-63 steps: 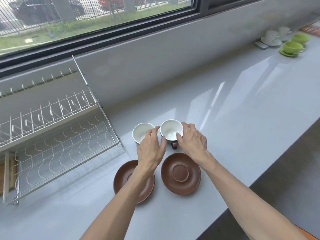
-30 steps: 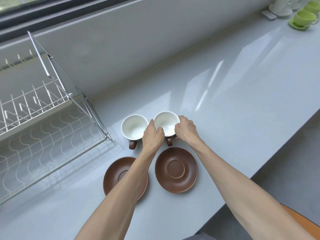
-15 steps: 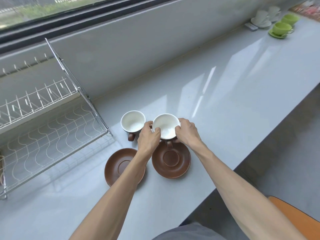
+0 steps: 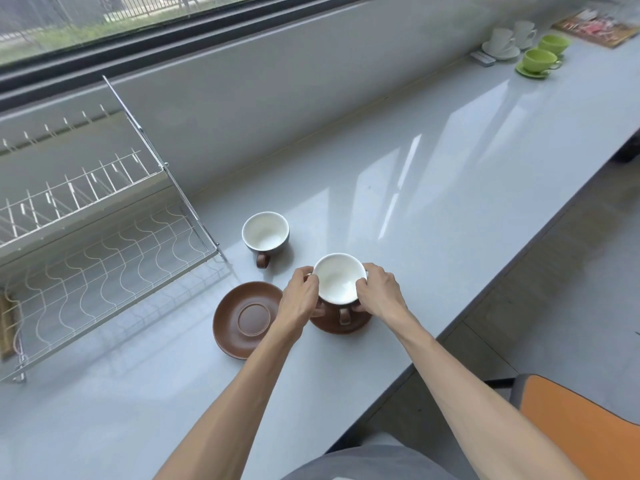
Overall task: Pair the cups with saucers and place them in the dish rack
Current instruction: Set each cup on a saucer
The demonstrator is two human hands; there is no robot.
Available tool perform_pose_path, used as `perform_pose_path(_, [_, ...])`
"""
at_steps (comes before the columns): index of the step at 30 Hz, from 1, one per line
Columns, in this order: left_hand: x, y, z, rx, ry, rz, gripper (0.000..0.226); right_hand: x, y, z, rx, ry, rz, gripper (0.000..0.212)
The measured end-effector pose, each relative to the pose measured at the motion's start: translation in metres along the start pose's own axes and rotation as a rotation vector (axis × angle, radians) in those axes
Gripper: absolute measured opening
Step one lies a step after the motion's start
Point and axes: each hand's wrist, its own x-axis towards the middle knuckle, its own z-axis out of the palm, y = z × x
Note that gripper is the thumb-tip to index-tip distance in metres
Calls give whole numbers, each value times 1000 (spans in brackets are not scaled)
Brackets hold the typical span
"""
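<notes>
Now, step in hand: pairing the first cup with its saucer; judged from the frame, the cup is at or just above the saucer's well, and contact cannot be told.
Held cup (image 4: 337, 278): white inside, upright, brown handle pointing toward the person, directly over the right saucer (image 4: 341, 323) near the counter's front edge.
Left hand (image 4: 300, 299): fingers curled round the cup's left side, thumb at the rim, gripping it.
Right hand (image 4: 377, 293): fingers wrapped on the cup's right side, clamped on the same cup; both forearms reach in from the near edge and converge on it.
Right saucer: brown, mostly hidden beneath the cup and hands, only its near rim showing.
Left saucer (image 4: 247, 319): brown, bare, flat on the counter just left of the pair, partly crossed by the left wrist.
Second cup (image 4: 265, 233): white inside, grey outside, standing on the counter beyond the left saucer, handle toward the person, touched by nothing.
Next move, as a judgement: seat the cup square in the saucer's well, let go, then bring the second cup onto the left saucer before either pair goes to the rack.
Dish rack (image 4: 104, 244): white wire, at the left, near the cups.
Counter (image 4: 433, 216): pale and glossy; far right, green cups (image 4: 540, 58) and white cups (image 4: 502, 41) on saucers, well apart.
</notes>
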Motion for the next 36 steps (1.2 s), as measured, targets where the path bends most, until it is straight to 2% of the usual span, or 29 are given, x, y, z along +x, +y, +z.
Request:
perform_pose_path(10, [-4, -16, 2, -54, -53, -29, 50, -6, 15, 7, 2, -12, 23, 48])
perform_pose_path(22, [-1, -18, -2, 15, -40, 6, 51, 4, 16, 13, -45, -35, 13, 52])
perform_pose_path(26, [-1, -18, -6, 159, -42, 66, 52, 7, 18, 10, -152, -35, 8, 43])
perform_pose_path(30, [7, -15, -14, 371, -62, 116, 45, 12, 13, 6, -352, 49, -40, 35])
perform_pose_path(36, [22, -11, -38, 840, -47, 237, 45, 25, -7, 5, -563, 156, -123, 35])
